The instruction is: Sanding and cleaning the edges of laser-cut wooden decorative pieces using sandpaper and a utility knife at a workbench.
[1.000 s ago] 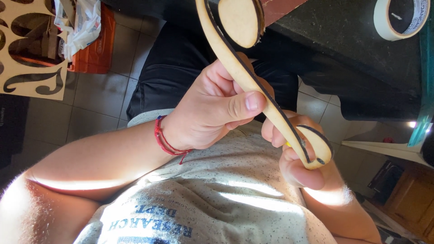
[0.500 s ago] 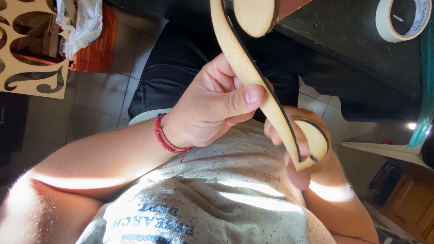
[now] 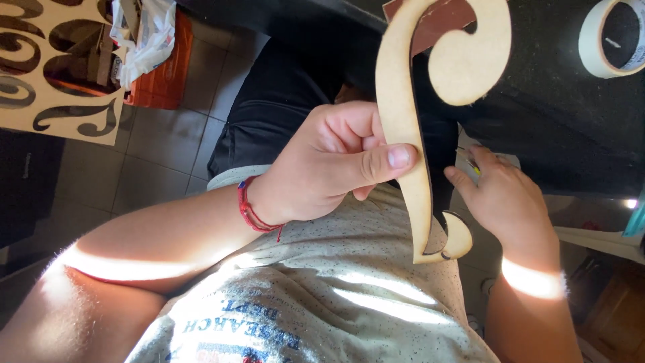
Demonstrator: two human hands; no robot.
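Since the earlier frame, the wooden scroll cutout (image 3: 410,134) has turned more upright in the middle of the frame, and the right hand (image 3: 500,195) has come off its lower curl. Left hand (image 3: 329,165) has its grip closed on the cutout's narrow shank, thumb pressed flat across the front face, fingers behind. Large curl sits at the top centre, small curl at lower centre over the grey shirt (image 3: 322,302). Right hand lies just right of the shank, apart from it, fingers loosely curled about a small object with a yellow tip; what it is cannot be told. Red cord bracelet (image 3: 252,212) on the left wrist. Roll of tape (image 3: 605,40) rests on the dark table (image 3: 551,114), upper right. Cut-out wooden sheet (image 3: 40,74) lies at upper left.
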